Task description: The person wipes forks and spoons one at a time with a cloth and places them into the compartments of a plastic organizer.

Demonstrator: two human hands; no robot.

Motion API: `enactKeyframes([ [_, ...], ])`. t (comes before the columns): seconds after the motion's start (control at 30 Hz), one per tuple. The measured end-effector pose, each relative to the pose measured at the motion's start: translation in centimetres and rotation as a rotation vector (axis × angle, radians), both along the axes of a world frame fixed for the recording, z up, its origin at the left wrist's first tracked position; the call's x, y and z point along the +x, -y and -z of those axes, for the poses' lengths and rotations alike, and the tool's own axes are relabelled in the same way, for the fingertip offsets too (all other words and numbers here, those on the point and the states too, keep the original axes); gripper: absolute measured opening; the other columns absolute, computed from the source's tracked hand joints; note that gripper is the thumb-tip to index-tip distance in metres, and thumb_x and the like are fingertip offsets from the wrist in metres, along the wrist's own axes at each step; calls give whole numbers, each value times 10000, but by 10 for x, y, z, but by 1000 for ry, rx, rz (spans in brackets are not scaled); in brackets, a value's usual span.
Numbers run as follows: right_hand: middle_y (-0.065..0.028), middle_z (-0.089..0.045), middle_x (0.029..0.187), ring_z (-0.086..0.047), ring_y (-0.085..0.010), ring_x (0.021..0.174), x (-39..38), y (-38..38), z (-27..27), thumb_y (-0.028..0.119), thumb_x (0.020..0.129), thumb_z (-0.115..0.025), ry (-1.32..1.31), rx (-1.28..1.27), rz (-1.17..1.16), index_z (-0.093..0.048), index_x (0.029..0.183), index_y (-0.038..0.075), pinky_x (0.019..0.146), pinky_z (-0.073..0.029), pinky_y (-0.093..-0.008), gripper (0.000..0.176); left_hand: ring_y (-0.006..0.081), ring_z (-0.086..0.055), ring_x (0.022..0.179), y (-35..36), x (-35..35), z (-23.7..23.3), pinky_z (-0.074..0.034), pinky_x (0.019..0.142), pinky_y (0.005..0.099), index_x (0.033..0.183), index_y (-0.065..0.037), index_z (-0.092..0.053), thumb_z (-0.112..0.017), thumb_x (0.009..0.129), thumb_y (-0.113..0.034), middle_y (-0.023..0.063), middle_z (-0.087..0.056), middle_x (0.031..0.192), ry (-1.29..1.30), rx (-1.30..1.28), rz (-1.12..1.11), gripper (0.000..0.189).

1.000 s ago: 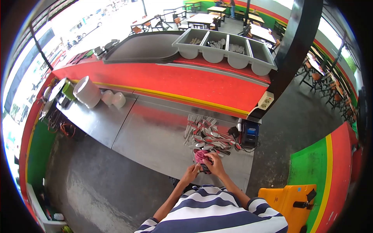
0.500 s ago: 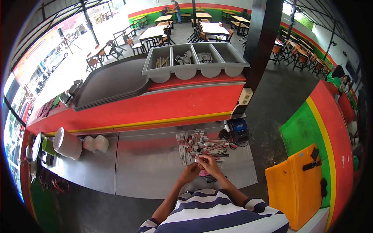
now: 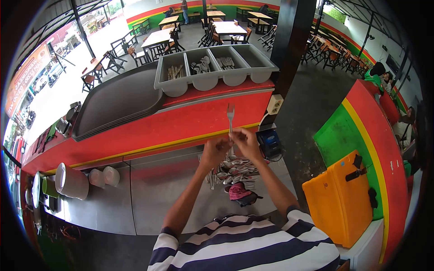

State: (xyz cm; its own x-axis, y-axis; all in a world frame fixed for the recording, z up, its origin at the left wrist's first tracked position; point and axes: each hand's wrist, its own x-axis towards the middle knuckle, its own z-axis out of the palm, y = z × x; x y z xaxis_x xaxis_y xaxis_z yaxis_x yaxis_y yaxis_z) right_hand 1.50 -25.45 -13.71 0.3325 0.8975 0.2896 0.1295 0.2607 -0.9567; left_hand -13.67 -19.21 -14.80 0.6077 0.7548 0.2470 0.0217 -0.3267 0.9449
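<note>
- Centre: the left hand [image 3: 215, 153] is at the fork's handle; its grip, I cannot tell surely.
- Centre: the fork [image 3: 231, 116] stands upright, now lifted higher, away from the cutlery pile [image 3: 238, 170].
- Lower centre: the pink cloth [image 3: 237, 191] now lies lower than both hands, on the desk [image 3: 158, 192].
- Right of centre: the right hand [image 3: 247, 143] has fingers pinching the handle.

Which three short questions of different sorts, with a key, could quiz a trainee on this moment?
1. True or false: the left hand and right hand hold a fork with its tines away from the person's shirt.
2. How many compartments has the grey holder? A) two B) four C) six
3. Fill in: the pink-and-black bundle lies between the cutlery heap and the person's ____ shirt.

Key: 1 true; 2 B; 3 striped
</note>
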Motion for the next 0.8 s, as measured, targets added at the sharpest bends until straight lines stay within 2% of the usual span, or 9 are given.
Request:
enactKeyframes([
  [0.07, -32, -686, 794, -637, -90, 723, 15, -18, -32, 201, 911, -683, 146, 52, 34, -668, 1001, -4, 649, -484, -246, 225, 86, -547, 600, -17, 13, -36, -454, 570, 291, 869, 23, -666, -685, 889, -162, 69, -660, 678, 20, 126, -12, 187],
  [0.13, -20, -673, 791, -626, -74, 709, 29, -39, -58, 196, 908, -687, 297, 168, 90, -671, 1010, -8, 629, -465, -232, 229, 64, -506, 599, -36, 28, -61, -421, 552, 270, 906, 6, -683, -674, 900, -149, 34, -656, 690, 27, 233, -38, 155],
  [0.17, -29, -681, 788, -632, -83, 714, 36, -49, -69, 198, 903, -690, 319, 201, 97, -675, 1000, -5, 635, -471, -241, 226, 53, -485, 598, -45, 35, -73, -405, 542, 260, 924, -2, -692, -669, 905, -142, 17, -655, 697, 31, 287, -54, 143],
  [0.37, -73, -709, 784, -661, -117, 710, 81, -121, -121, 205, 887, -700, 433, 355, 109, -680, 987, -2, 647, -497, -270, 231, 82, -554, 599, -106, 76, -130, -442, 569, 281, 882, -4, -706, -693, 876, -220, 53, -680, 701, 20, 473, -167, 216],
  [0.47, -89, -717, 798, -676, -144, 700, 102, -153, -139, 218, 880, -705, 485, 405, 118, -683, 979, -2, 645, -512, -283, 242, 234, -701, 703, -125, 92, -166, -513, 659, 331, 883, -10, -723, -699, 839, -245, 139, -716, 773, -165, 406, -247, 240],
  [0.5, -93, -719, 801, -680, -154, 697, 106, -163, -144, 225, 877, -708, 492, 411, 112, -685, 975, -3, 646, -517, -288, 249, 264, -708, 734, -139, 99, -163, -527, 684, 349, 891, -21, -729, -698, 832, -290, 146, -720, 795, -125, 435, -269, 276],
  [0.63, -101, -719, 786, -687, -170, 696, 123, -200, -157, 261, 861, -719, 571, 411, 143, -695, 951, -3, 655, -530, -299, 279, 270, -713, 763, -174, 122, -167, -535, 707, 359, 910, -37, -737, -717, 813, -297, 154, -723, 817, -150, 410, -330, 279],
  [0.73, -123, -720, 787, -706, -217, 728, 137, -217, -159, 257, 852, -716, 536, 402, 151, -702, 952, 6, 668, -537, -322, 271, 140, -655, 674, -191, 138, -169, -505, 616, 302, 913, -1, -731, -703, 850, -269, 102, -718, 783, -143, 396, -336, 277],
  [0.8, -140, -720, 805, -713, -256, 767, 147, -229, -158, 250, 850, -710, 567, 343, 210, -706, 944, 11, 675, -539, -341, 257, 209, -692, 741, -204, 150, -169, -523, 687, 335, 927, -51, -745, -714, 823, -310, 116, -726, 814, -157, 296, -309, 280],
])
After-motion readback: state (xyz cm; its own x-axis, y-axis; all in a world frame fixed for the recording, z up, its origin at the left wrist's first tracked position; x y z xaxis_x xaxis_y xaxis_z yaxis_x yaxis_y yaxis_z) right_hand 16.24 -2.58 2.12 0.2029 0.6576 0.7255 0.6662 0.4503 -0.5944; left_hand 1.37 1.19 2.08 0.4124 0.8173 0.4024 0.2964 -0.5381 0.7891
